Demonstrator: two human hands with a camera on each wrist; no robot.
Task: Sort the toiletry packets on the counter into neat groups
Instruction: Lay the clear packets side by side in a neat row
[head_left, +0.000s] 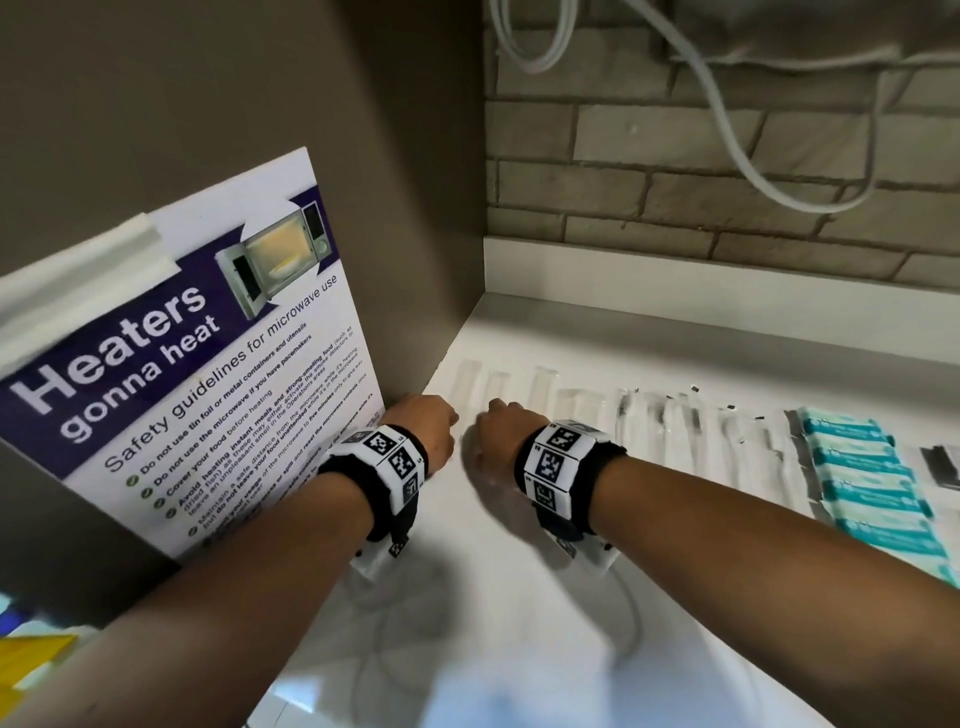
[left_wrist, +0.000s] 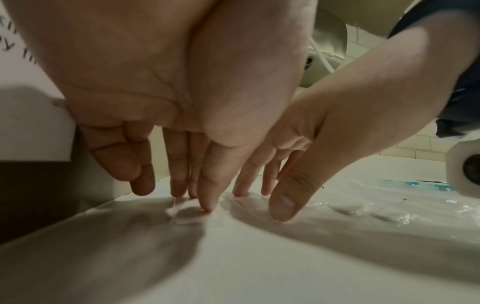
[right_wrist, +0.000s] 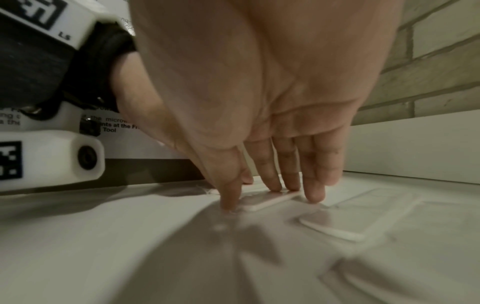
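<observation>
1. The left hand (head_left: 423, 422) is at the counter's (head_left: 519, 597) far-left corner, beside the poster (head_left: 171, 374); its straight fingers (left_wrist: 179, 164) point down, tips touching a clear packet (left_wrist: 185, 214) that lies flat.
2. The right hand (head_left: 501, 434) is just beside it, fingers (right_wrist: 288, 164) extended and relaxed, tips pressing a flat white packet (right_wrist: 267, 200); nothing is gripped.
3. More clear packets (head_left: 545, 389) lie in a row along the counter's back, side by side.
4. Right of them lie packets with dark items (head_left: 670, 421), then a column of teal packets (head_left: 862, 483) near the right edge.
5. A brick wall (head_left: 675, 171) with a white cable (head_left: 727, 130) stands behind.
</observation>
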